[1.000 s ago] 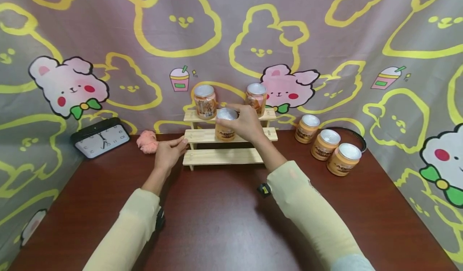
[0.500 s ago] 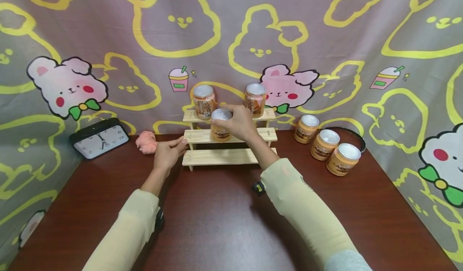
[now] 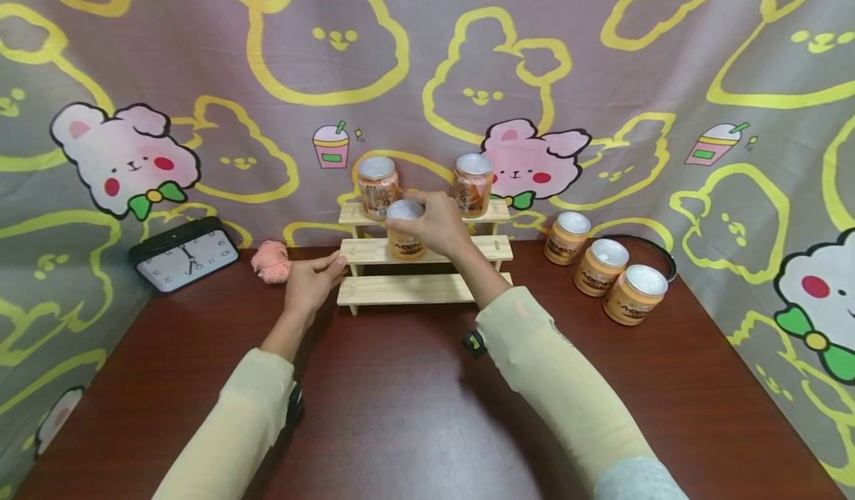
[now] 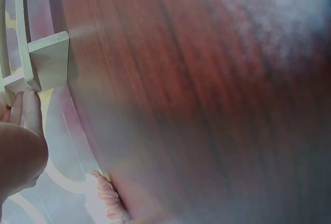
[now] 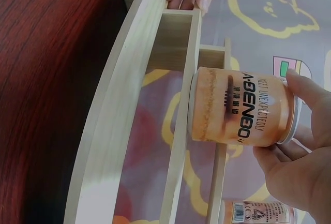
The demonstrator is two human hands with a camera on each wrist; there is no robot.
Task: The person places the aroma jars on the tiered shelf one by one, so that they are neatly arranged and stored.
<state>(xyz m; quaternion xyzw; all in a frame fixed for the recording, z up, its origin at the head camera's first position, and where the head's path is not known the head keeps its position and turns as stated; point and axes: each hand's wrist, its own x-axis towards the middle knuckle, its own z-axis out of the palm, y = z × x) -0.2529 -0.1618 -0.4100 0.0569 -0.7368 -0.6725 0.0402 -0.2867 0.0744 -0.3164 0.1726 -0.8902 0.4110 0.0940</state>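
A three-tier wooden display stand (image 3: pixel 461 286) stands at the back of the table. My right hand (image 3: pixel 441 225) grips an orange-labelled jar (image 3: pixel 406 242) with a silver lid, thumb and fingers round its top. The jar stands upright at the middle tier, its base right at the board in the right wrist view. My left hand (image 3: pixel 310 283) pinches the left end of the middle tier; its fingers (image 4: pixel 32 111) reach the board's end in the left wrist view. Two similar jars stand on the top tier, a left jar (image 3: pixel 378 188) and a right jar (image 3: pixel 472 186).
Three more jars stand at the right of the table: a back jar (image 3: pixel 566 239), a middle jar (image 3: pixel 600 267) and a front jar (image 3: pixel 634 295). A black headband (image 3: pixel 661 251) lies behind them. To the left are a pink cloth bundle (image 3: pixel 271 262) and a clock (image 3: pixel 187 257).
My right hand has moved the jar a little to the left along the middle tier, more slowly in the last half second. My left hand has stayed at the stand's end.
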